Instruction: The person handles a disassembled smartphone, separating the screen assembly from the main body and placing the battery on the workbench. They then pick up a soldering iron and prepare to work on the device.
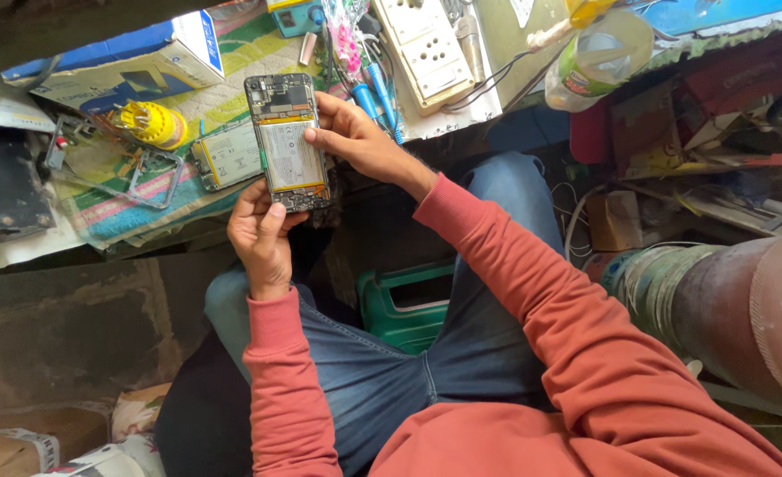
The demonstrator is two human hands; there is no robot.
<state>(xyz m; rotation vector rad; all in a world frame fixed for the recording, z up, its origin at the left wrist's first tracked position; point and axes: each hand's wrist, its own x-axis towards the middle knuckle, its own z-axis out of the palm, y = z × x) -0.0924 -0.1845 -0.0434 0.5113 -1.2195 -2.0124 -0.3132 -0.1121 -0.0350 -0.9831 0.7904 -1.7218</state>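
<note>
A person in a red sweatshirt and blue jeans sits over a green plastic container (406, 305) on the floor between the knees, holding an opened smartphone (288, 141) with its back cover off, above the near edge of a cluttered workbench. The left hand (261, 231) is closed around the phone's lower end, thumb up along its edge. The right hand (353, 137) grips the phone's right side, thumb pressed on the exposed white battery and fingers wrapped behind.

A steady hold seems to matter here: the bare circuit board at the top is best left untouched, and pressure kept flat on the battery, not on its edges.

Just left of the phone, a second battery (229, 155) lies on a striped cloth (126, 199) beside a yellow spool (151, 124). Farther back sit a blue-and-white carton (135, 57), blue-handled tools (375, 93), a cream switchboard (426, 49) and a tipped plastic bottle (599, 57). The crowded bench leaves little free surface to set the phone down, and loose wires run close to the right hand.
</note>
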